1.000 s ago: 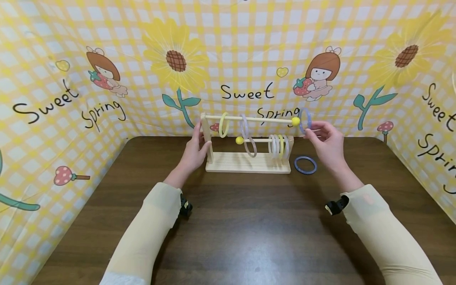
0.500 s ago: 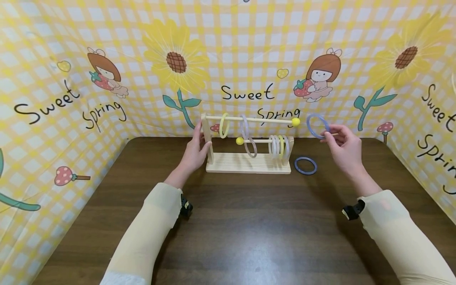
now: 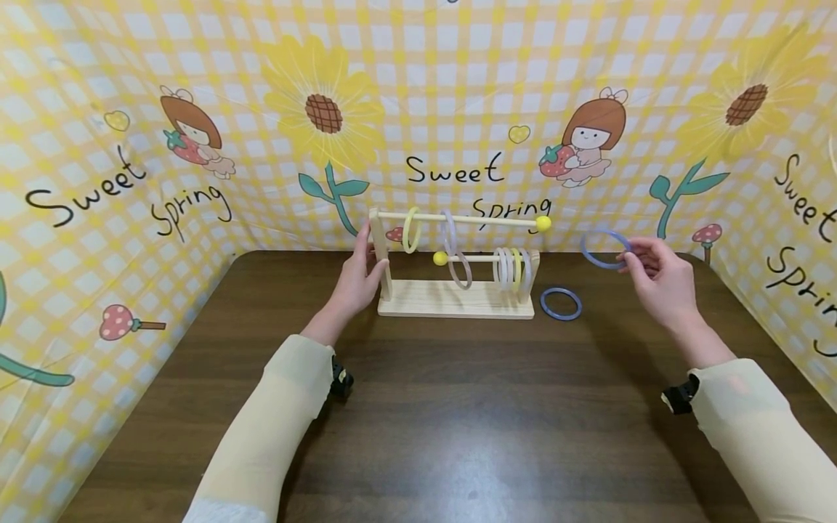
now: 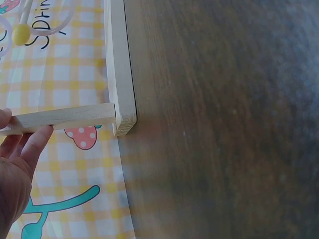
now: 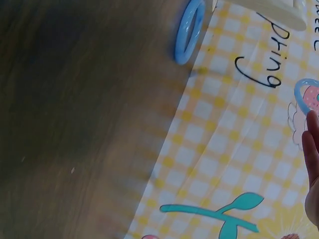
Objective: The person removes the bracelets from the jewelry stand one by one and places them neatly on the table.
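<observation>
A wooden ring stand [image 3: 451, 300] rests on the table, its rods tipped with yellow beads. My left hand [image 3: 356, 280] grips the stand's left post [image 4: 75, 115], thumb on one side and fingers on the other. A yellow ring [image 3: 405, 236] and a lavender ring [image 3: 453, 236] hang on the upper rod. One pinkish ring [image 3: 467, 277] and a bunch of several pale and yellow rings [image 3: 516, 270] hang on the lower rod. My right hand [image 3: 667, 290] pinches a blue ring [image 3: 591, 257] in the air, apart from the stand, right of the upper rod's bead.
A second blue ring [image 3: 543, 302] lies flat on the brown wooden table [image 3: 458, 407], just right of the stand's base. A checked, printed cloth [image 3: 458, 87] rises behind the table and along both sides.
My right hand has drawn the blue ring rightward and slightly down, away from the upper rod's bead. The ring has tipped from upright toward flat. My left hand stays on the post.
</observation>
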Available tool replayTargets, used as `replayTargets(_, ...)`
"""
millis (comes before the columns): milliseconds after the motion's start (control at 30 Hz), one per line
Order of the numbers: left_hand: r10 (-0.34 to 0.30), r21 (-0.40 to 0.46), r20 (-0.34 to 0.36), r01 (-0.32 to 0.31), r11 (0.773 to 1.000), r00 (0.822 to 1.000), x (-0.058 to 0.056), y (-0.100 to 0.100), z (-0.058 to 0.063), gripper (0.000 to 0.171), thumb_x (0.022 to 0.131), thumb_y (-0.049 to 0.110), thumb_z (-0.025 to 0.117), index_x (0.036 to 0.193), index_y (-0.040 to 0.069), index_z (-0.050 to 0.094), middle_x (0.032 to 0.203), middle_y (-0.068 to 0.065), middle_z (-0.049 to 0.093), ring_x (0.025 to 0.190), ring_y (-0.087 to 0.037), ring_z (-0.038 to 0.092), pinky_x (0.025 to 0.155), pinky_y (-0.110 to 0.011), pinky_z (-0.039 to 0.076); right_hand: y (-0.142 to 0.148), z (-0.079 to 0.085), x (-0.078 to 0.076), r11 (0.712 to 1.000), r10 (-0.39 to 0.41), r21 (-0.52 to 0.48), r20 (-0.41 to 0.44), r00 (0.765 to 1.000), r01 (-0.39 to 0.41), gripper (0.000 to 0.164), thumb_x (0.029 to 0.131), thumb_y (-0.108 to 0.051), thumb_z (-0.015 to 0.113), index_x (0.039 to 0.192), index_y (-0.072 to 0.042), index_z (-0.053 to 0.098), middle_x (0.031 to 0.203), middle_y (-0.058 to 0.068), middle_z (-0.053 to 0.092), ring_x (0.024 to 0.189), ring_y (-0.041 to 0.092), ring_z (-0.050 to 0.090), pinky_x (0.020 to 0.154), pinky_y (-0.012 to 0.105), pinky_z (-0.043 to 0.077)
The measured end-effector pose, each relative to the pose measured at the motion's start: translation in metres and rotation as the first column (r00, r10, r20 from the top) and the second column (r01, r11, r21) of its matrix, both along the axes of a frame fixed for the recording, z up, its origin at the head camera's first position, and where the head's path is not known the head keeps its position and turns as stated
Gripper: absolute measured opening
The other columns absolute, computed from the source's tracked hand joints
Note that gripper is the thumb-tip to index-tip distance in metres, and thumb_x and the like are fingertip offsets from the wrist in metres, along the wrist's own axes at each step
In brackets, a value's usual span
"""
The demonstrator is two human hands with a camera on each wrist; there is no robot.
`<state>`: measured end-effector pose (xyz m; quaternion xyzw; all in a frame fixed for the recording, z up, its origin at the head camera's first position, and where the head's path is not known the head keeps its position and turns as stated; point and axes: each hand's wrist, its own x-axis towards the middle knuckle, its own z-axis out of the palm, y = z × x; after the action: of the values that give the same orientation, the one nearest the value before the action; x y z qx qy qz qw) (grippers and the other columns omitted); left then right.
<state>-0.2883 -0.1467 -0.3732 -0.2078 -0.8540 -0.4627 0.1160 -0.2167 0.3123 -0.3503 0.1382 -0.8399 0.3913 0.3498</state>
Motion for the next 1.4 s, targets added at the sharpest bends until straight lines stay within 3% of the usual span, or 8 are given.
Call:
replayTargets(200, -0.004, 0.002, -0.005, 0.004, 1.0, 1.0, 0.0, 0.001, -0.001, 0.075, 0.101, 0.005, 0.049, 0.157, 0.016, 0.0, 0.135, -0.028, 0.046, 0.124, -0.041, 0.049, 0.097, -0.05, 0.045, 0.016, -0.005, 0.0, 0.995, -0.01, 0.096, -0.025, 1.0, 0.013, 0.02, 0.091, 0.009, 0.058, 0.111, 0.01, 0.059, 0.086, 0.024, 0.067, 0.07, -0.017, 0.052, 0.063, 0.002, 0.04)
replayTargets(400, -0.009, 0.01, -0.009, 0.009, 1.0, 1.0, -0.001, 0.001, -0.002, 0.075, 0.101, 0.004, 0.049, 0.157, 0.015, 0.0, 0.134, -0.027, 0.047, 0.123, -0.041, 0.05, 0.096, -0.05, 0.046, 0.028, -0.01, 0.0, 0.973, -0.014, 0.229, -0.027, 1.0, 0.02, 0.026, 0.087, 0.012, 0.063, 0.112, 0.005, 0.059, 0.082, 0.019, 0.068, 0.069, -0.023, 0.045, 0.06, 0.003, 0.037)
replayTargets(667, -0.003, 0.013, -0.006, 0.003, 1.0, 1.0, 0.0, -0.001, -0.002, 0.076, 0.101, 0.005, 0.05, 0.157, 0.016, -0.001, 0.135, -0.027, 0.047, 0.123, -0.041, 0.049, 0.097, -0.05, 0.045, 0.037, -0.015, -0.001, 0.976, 0.02, 0.212, 0.114, 0.993, -0.044, 0.024, 0.09, 0.01, 0.06, 0.114, 0.004, 0.058, 0.082, 0.022, 0.067, 0.063, -0.014, 0.05, 0.053, 0.008, 0.04)
replayTargets(767, -0.006, 0.012, -0.012, 0.006, 1.0, 1.0, 0.0, -0.001, -0.003, 0.076, 0.101, 0.004, 0.05, 0.157, 0.015, 0.0, 0.135, -0.028, 0.047, 0.123, -0.041, 0.05, 0.096, -0.05, 0.046, 0.042, -0.018, -0.002, 0.979, 0.026, 0.191, 0.214, 0.976, -0.068, 0.022, 0.093, 0.007, 0.057, 0.116, 0.005, 0.057, 0.083, 0.024, 0.066, 0.062, -0.011, 0.053, 0.053, 0.01, 0.042)
replayTargets(967, -0.011, 0.019, -0.022, 0.011, 1.0, 1.0, -0.001, -0.001, -0.004, 0.075, 0.101, 0.002, 0.05, 0.157, 0.014, 0.001, 0.135, -0.028, 0.047, 0.122, -0.041, 0.05, 0.095, -0.049, 0.047, 0.053, -0.022, -0.006, 0.977, 0.059, 0.168, 0.379, 0.924, -0.131, 0.021, 0.097, 0.004, 0.053, 0.117, 0.008, 0.053, 0.085, 0.026, 0.066, 0.06, 0.007, 0.061, 0.054, 0.014, 0.046)
replayTargets(1233, 0.001, -0.001, -0.045, -0.001, 1.0, 0.999, 0.0, -0.001, -0.001, 0.074, 0.1, 0.003, 0.05, 0.157, 0.011, 0.003, 0.132, -0.027, 0.049, 0.12, -0.04, 0.052, 0.094, -0.049, 0.047, 0.059, -0.027, -0.016, 0.955, 0.088, 0.205, 0.495, 0.864, -0.215, 0.021, 0.097, 0.003, 0.054, 0.117, 0.008, 0.053, 0.086, 0.024, 0.067, 0.061, 0.02, 0.063, 0.055, 0.024, 0.048)
replayTargets(1400, 0.0, -0.005, -0.048, -0.001, 1.0, 0.999, 0.0, 0.0, -0.001, 0.074, 0.1, 0.003, 0.05, 0.156, 0.011, 0.003, 0.131, -0.027, 0.05, 0.118, -0.04, 0.053, 0.093, -0.05, 0.047, 0.059, -0.032, -0.019, 0.948, 0.088, 0.217, 0.528, 0.845, -0.234, 0.02, 0.096, 0.003, 0.054, 0.116, 0.008, 0.054, 0.083, 0.02, 0.068, 0.061, 0.024, 0.063, 0.054, 0.027, 0.048)
